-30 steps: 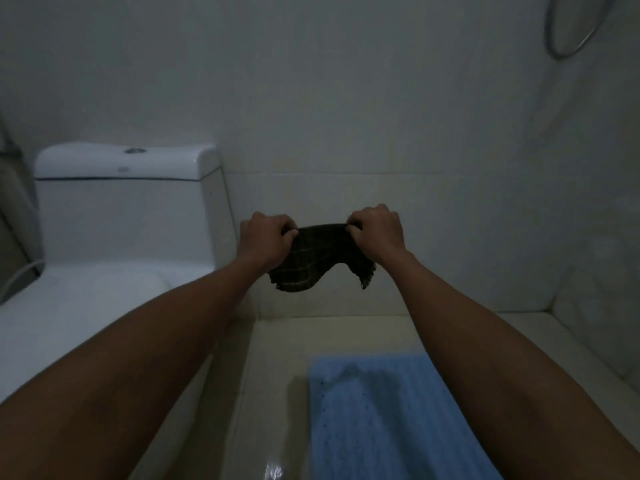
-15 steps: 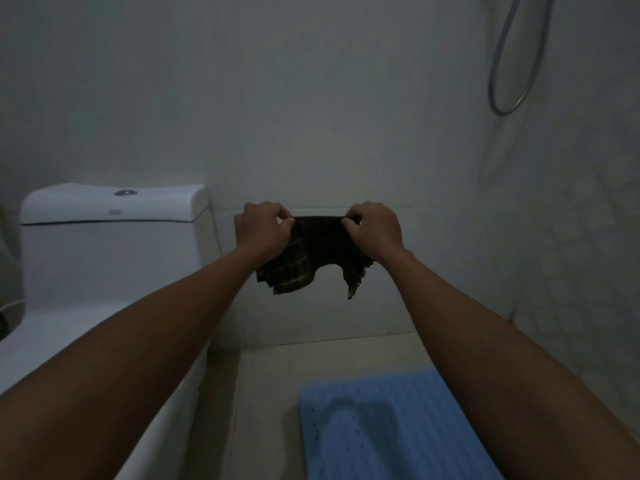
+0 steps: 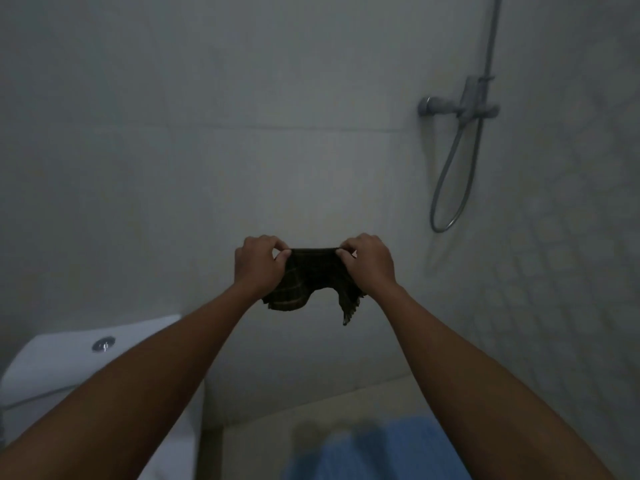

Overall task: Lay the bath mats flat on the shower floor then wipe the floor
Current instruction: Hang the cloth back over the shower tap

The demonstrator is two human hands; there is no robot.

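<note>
So, from the left: my left hand (image 3: 258, 263) and right hand (image 3: 369, 263) each pinch a top corner of the dark checked cloth (image 3: 313, 282), held up before the wall. Below, a blue bath mat (image 3: 377, 455) seems to lie flat on the shower floor (image 3: 263, 445); I judge wiping remains.

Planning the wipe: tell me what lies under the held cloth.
Below the dark cloth gripped by both hands are bare wall, floor and the blue mat; the arms cover part of the mat.
</note>
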